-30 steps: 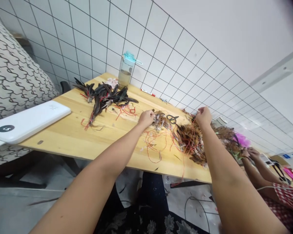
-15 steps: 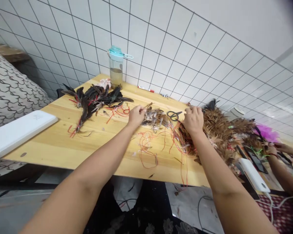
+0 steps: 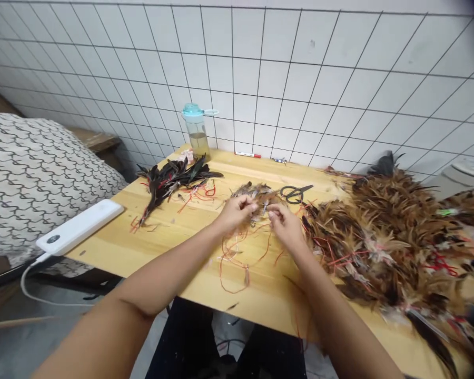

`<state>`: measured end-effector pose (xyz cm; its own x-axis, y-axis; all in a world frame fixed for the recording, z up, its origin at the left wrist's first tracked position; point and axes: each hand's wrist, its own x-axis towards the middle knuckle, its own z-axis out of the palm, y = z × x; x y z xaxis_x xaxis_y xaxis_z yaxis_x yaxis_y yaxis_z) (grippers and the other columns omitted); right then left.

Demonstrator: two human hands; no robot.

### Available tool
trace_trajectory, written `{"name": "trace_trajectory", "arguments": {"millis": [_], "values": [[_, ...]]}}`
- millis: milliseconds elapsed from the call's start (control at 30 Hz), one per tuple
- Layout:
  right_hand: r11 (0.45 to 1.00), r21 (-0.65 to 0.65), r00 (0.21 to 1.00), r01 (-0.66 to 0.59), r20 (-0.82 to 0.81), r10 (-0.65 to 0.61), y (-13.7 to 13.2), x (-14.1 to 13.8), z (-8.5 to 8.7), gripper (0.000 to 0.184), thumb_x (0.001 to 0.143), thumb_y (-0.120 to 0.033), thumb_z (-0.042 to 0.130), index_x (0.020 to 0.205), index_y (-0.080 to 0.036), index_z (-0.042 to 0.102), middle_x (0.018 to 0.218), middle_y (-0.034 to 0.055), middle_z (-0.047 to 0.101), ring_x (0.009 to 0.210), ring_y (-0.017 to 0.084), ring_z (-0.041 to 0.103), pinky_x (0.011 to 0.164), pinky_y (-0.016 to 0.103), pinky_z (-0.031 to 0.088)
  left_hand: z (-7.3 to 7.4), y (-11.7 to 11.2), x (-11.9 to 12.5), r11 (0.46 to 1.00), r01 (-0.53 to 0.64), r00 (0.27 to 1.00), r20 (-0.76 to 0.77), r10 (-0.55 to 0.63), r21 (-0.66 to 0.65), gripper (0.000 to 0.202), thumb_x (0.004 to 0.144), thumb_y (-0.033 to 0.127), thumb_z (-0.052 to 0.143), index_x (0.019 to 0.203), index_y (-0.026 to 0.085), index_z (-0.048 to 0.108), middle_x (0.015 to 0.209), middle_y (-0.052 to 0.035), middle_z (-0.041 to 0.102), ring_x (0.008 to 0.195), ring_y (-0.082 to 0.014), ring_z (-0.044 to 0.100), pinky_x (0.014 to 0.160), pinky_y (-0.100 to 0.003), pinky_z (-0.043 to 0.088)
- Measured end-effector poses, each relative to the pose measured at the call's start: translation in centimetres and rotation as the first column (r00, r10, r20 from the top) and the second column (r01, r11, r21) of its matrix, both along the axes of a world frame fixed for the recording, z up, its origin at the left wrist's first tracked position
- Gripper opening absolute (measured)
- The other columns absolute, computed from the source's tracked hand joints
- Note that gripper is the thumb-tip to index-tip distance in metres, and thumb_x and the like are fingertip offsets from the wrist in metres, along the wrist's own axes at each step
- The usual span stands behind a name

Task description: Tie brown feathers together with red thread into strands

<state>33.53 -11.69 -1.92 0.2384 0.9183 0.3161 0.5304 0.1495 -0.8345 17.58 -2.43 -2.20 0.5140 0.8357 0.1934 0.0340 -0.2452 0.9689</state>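
My left hand (image 3: pixel 238 215) is closed in a pinch over the middle of the table, on what looks like a brown feather (image 3: pixel 267 198). Close beside it on the right, my right hand (image 3: pixel 287 225) has its thumb and fingers drawn together. Whatever lies between those fingertips is too small and blurred to make out. Just behind both hands lies a small heap of loose brown and grey feathers (image 3: pixel 245 189). Black scissors (image 3: pixel 296 193) rest behind my right hand. Loose red threads (image 3: pixel 231 288) curl on the wood in front of the hands.
Brown feather bundles (image 3: pixel 387 221) tied with red thread cover the table's right side. Dark feather bundles (image 3: pixel 161 181) lie at the left, before a water bottle (image 3: pixel 197 134). A marker (image 3: pixel 247 155) lies near the tiled wall. A white power bank (image 3: pixel 81 223) sits on the left edge.
My right hand has come left from the brown feather bundles to meet my left hand. The view has levelled and turned, and the other person's hands at the right are out of sight.
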Motion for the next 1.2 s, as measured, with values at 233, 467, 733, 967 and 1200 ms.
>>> {"name": "trace_trajectory", "arguments": {"millis": [233,467,733,967,1200], "values": [[0.999,-0.026,0.967,0.023,-0.254,-0.028,-0.1,-1.8,-2.9,0.029,0.081,-0.038,0.055,0.102,-0.021,0.066,0.073,0.0017,0.066,0.058,0.016,0.057,0.057,0.03,0.048,-0.3,-1.1,0.2,0.987,0.13,0.973,-0.205,-0.11,0.089,0.022,0.079,0.035,0.061,0.071,0.015,0.056,0.063,0.0021,0.054,0.059,-0.0093,0.047,0.059,-0.022,0.036],[0.989,0.105,0.977,0.108,-0.198,-0.086,0.4,-1.8,-3.7,0.018,0.08,-0.036,0.058,0.082,-0.021,0.069,0.09,0.007,0.072,0.087,0.022,0.064,0.084,0.038,0.05,0.7,-2.3,0.5,0.966,0.076,0.944,-0.331,0.011,0.247,0.017,0.08,0.027,0.063,0.067,0.015,0.058,0.061,0.0034,0.053,0.059,-0.0086,0.045,0.059,-0.022,0.034],[0.983,0.14,0.989,0.12,-0.104,-0.106,0.1,-2.0,-2.6,0.02,0.083,-0.033,0.052,0.067,-0.021,0.055,0.069,0.0013,0.057,0.07,0.017,0.053,0.07,0.032,0.044,0.5,-2.5,0.6,0.888,0.15,0.93,-0.368,0.023,0.435,0.018,0.082,0.017,0.056,0.064,0.016,0.053,0.062,0.0025,0.053,0.06,-0.0098,0.046,0.061,-0.023,0.034],[0.976,0.186,0.993,0.115,-0.052,-0.107,-0.5,-1.7,-1.9,0.023,0.085,-0.034,0.047,0.067,-0.022,0.05,0.069,0.0001,0.052,0.07,0.016,0.049,0.068,0.029,0.041,0.8,-2.2,0.4,0.848,0.273,0.914,-0.398,-0.081,0.453,0.018,0.082,0.019,0.056,0.064,0.016,0.055,0.065,0.0014,0.056,0.066,-0.0113,0.05,0.066,-0.025,0.036],[0.978,0.153,0.979,0.141,-0.166,-0.115,-0.4,-1.0,-2.0,0.026,0.084,-0.042,0.052,0.067,-0.022,0.053,0.068,0.0009,0.051,0.072,0.018,0.049,0.069,0.03,0.044,1.3,-1.6,0.0,0.943,0.309,0.94,-0.194,-0.282,0.124,0.024,0.078,0.028,0.062,0.097,0.014,0.066,0.088,-0.0046,0.068,0.074,-0.0126,0.058,0.07,-0.024,0.045]]}}
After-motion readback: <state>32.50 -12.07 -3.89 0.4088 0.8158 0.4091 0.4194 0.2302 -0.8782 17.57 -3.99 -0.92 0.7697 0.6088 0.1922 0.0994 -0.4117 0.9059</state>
